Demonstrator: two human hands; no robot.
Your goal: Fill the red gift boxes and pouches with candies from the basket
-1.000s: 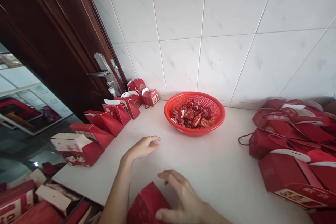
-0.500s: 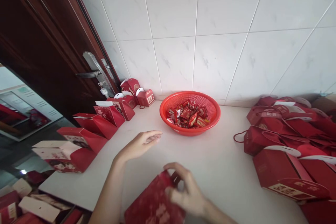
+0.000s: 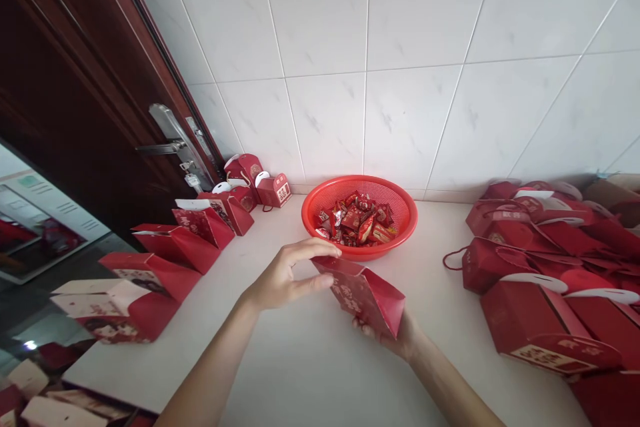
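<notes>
A folded red cardboard gift box with pale printed decoration is held up, tilted, above the white table. My right hand grips it from below and behind at its lower right, with several fingers partly hidden by it. My left hand is at the box's upper left corner, the fingers along the top edge and the thumb against the printed side. Just beyond the hands stands a red plastic basket, holding a pile of red-wrapped sweets.
Several red gift boxes stand in a row along the table's left side. Small handled boxes are at the back left. Many more boxes crowd the right. A tiled wall is behind, and a dark door is at the left.
My right hand has raised the gift box from the near edge toward the basket and turned it. My left hand has moved right, from empty air onto the box's corner.
</notes>
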